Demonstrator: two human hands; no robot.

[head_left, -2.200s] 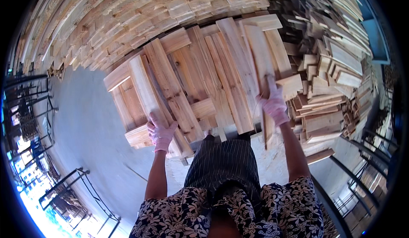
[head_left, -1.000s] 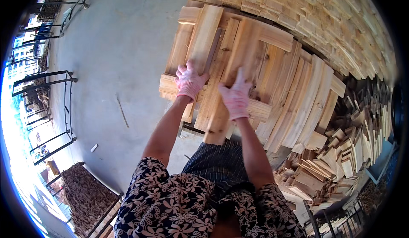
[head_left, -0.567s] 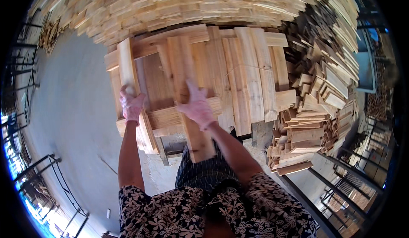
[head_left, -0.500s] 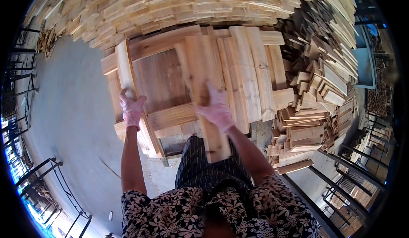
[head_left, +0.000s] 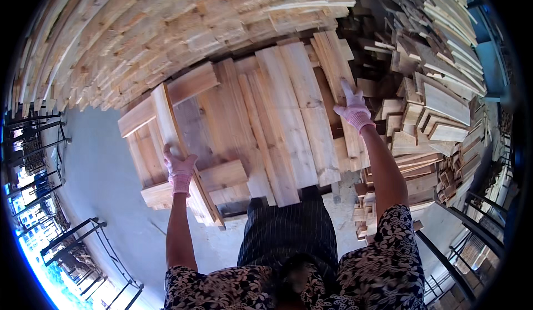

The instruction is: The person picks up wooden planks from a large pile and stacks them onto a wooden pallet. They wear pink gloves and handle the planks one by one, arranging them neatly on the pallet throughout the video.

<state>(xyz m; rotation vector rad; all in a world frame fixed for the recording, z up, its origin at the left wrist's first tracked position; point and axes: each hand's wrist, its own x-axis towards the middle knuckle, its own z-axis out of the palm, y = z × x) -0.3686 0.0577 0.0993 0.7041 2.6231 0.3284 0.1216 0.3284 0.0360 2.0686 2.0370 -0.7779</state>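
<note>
My left hand (head_left: 179, 168), in a pink knit glove, is closed around the edge of a narrow upright stack of boards (head_left: 162, 107) at the left of a low wooden layout. My right hand (head_left: 355, 109), gloved alike, grips a wooden board (head_left: 332, 60) at the right end. Its thumb lies across the board and its fingers are by the right edge; their undersides are hidden. Between my hands several planks (head_left: 277, 116) lie side by side over crosspieces (head_left: 193, 82), whose ends show at the left.
A large pile of stacked boards (head_left: 183, 27) runs along the far side. Loose offcuts (head_left: 427, 116) are heaped at the right. Grey floor (head_left: 100, 160) spreads at the left, with dark metal frames (head_left: 78, 232) beyond. Dark metal rails (head_left: 444, 260) stand at lower right.
My right hand has moved from a board in the middle to one at the right end, apparently carrying the board along. My left hand stays on its stack. The view has shifted.
</note>
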